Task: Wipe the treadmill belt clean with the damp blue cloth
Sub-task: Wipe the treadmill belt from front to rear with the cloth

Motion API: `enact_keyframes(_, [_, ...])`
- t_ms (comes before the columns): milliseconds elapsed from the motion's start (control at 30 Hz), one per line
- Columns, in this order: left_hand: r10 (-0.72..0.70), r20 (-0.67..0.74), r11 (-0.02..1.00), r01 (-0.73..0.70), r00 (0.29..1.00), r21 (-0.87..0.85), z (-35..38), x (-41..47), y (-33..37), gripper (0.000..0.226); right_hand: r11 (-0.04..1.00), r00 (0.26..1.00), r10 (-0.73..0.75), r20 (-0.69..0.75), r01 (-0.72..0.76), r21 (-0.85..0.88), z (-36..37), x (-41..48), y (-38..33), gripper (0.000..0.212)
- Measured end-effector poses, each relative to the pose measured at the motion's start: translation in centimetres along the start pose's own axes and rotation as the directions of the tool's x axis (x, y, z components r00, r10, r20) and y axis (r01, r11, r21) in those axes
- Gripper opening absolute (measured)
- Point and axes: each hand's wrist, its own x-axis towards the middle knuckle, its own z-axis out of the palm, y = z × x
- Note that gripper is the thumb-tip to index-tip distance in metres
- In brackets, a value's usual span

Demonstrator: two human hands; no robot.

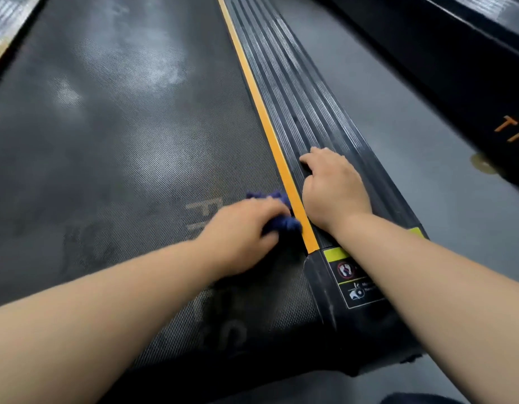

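Observation:
The black textured treadmill belt (121, 135) fills the left and middle of the view, with pale damp smears further up and faded white lettering near the rear. My left hand (240, 237) grips a bunched dark blue cloth (281, 223) and presses it on the belt right beside the orange stripe (270, 132). Most of the cloth is hidden under the hand. My right hand (331, 188) rests palm down on the ribbed black side rail (299, 91), fingers spread forward and holding nothing.
The rail's rear end cap (354, 284) carries a lime strip and warning stickers. Grey floor (427, 158) runs to the right, with another black machine base (462, 53) bearing orange letters beyond it. The left side rail (4, 27) shows at top left.

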Motion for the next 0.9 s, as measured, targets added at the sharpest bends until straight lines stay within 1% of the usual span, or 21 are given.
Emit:
enact_keyframes(67, [0.167, 0.158, 0.986, -0.166, 0.973, -0.023, -1.1, -2.4, 0.4, 0.037, 0.997, 1.0, -0.013, -0.004, 0.012, -0.081, 0.0, -0.2, -0.3, 0.027])
enact_keyframes(100, [0.209, 0.192, 0.977, -0.212, 0.959, -0.005, -1.6, -2.5, -0.3, 0.039, 0.994, 1.0, -0.018, -0.005, 0.018, -0.106, 0.0, -0.2, -0.4, 0.026])
enact_keyframes(133, [0.198, 0.169, 0.977, -0.208, 0.965, 0.04, -1.8, -1.9, -1.2, 0.038, 0.993, 1.0, -0.021, -0.001, 0.021, -0.118, 0.0, -0.3, -0.4, 0.027])
enact_keyframes(167, [0.133, 0.097, 0.987, -0.141, 0.986, 0.083, -1.9, -0.6, -2.4, 0.035, 0.992, 1.0, -0.023, 0.002, 0.023, -0.127, 0.0, -0.3, -0.5, 0.029])
enact_keyframes(200, [0.028, 0.004, 0.996, -0.028, 1.0, 0.089, -1.9, 1.0, -3.4, 0.033, 0.99, 1.0, -0.026, -0.003, 0.026, -0.137, 0.1, -0.2, -0.4, 0.031])
enact_keyframes(267, [-0.228, -0.118, 0.972, 0.233, 0.966, 0.028, -1.3, 4.1, -4.7, 0.033, 0.988, 0.999, -0.032, -0.019, 0.028, -0.15, 0.2, -0.2, -0.3, 0.032])
enact_keyframes(300, [-0.304, -0.148, 0.951, 0.308, 0.941, 0.01, -0.7, 5.1, -4.6, 0.033, 0.988, 0.999, -0.033, -0.028, 0.028, -0.149, 0.2, -0.2, -0.2, 0.032])
enact_keyframes(333, [-0.323, -0.156, 0.944, 0.329, 0.933, 0.015, 0.0, 5.4, -4.0, 0.032, 0.989, 0.999, -0.034, -0.038, 0.029, -0.143, 0.2, -0.2, -0.1, 0.034])
enact_keyframes(400, [-0.252, -0.14, 0.965, 0.26, 0.958, 0.041, 0.8, 4.2, -2.4, 0.032, 0.992, 0.999, -0.02, -0.036, 0.015, -0.125, 0.2, -0.1, -0.3, 0.037])
enact_keyframes(467, [-0.066, -0.09, 0.996, 0.072, 0.994, 0.058, 1.0, 0.9, -1.0, 0.031, 0.993, 1.0, 0.004, -0.019, -0.006, -0.12, 0.1, -0.1, -0.5, 0.032])
enact_keyframes(500, [0.046, -0.029, 0.998, -0.044, 0.999, 0.054, 0.7, -1.0, -0.3, 0.032, 0.992, 1.0, 0.015, -0.006, -0.015, -0.124, -0.1, 0.0, -0.7, 0.028])
enact_keyframes(567, [0.215, 0.096, 0.976, -0.217, 0.972, 0.005, -0.3, -3.8, 0.2, 0.037, 0.99, 0.998, 0.059, 0.022, -0.056, -0.127, -0.7, -0.6, -0.9, 0.029])
enact_keyframes(600, [0.262, 0.125, 0.965, -0.263, 0.957, -0.004, -0.9, -4.2, -0.2, 0.038, 0.989, 0.996, 0.09, 0.016, -0.088, -0.118, -1.1, -1.4, -1.2, 0.032])
enact_keyframes(633, [0.261, 0.107, 0.964, -0.265, 0.959, 0.017, -1.5, -3.6, -1.1, 0.037, 0.988, 0.993, 0.119, -0.003, -0.119, -0.096, -1.5, -2.4, -1.6, 0.035])
enact_keyframes(667, [0.18, 0.044, 0.983, -0.182, 0.983, 0.038, -2.0, -2.4, -2.3, 0.035, 0.989, 0.991, 0.136, -0.02, -0.137, -0.059, -1.5, -3.6, -2.0, 0.038])
enact_keyframes(700, [0.04, -0.047, 0.998, -0.038, 0.998, 0.044, -2.4, -0.9, -3.7, 0.034, 0.992, 0.992, 0.123, -0.025, -0.124, -0.033, -1.3, -4.9, -2.4, 0.041])
enact_keyframes(767, [-0.245, -0.16, 0.968, 0.25, 0.956, 0.016, -2.9, 2.0, -6.3, 0.033, 0.997, 0.997, 0.074, -0.021, -0.074, -0.032, -0.7, -6.8, -2.7, 0.046])
enact_keyframes(800, [-0.33, -0.172, 0.941, 0.339, 0.928, 0.023, -2.6, 2.8, -6.8, 0.032, 0.997, 0.997, 0.071, -0.021, -0.072, -0.025, -0.4, -6.9, -2.5, 0.044])
enact_keyframes(833, [-0.363, -0.167, 0.926, 0.375, 0.917, 0.05, -2.0, 3.1, -6.6, 0.031, 0.996, 0.996, 0.091, -0.024, -0.091, -0.002, -0.4, -6.5, -2.4, 0.042])
enact_keyframes(867, [-0.358, -0.152, 0.925, 0.372, 0.921, 0.076, -1.4, 2.9, -5.9, 0.03, 0.991, 0.991, 0.128, -0.034, -0.127, 0.043, -0.2, -5.8, -2.3, 0.042])
enact_keyframes(900, [-0.313, -0.129, 0.94, 0.327, 0.941, 0.096, -0.9, 2.1, -4.9, 0.029, 0.981, 0.985, 0.169, -0.035, -0.165, 0.099, -0.3, -5.3, -2.1, 0.045])
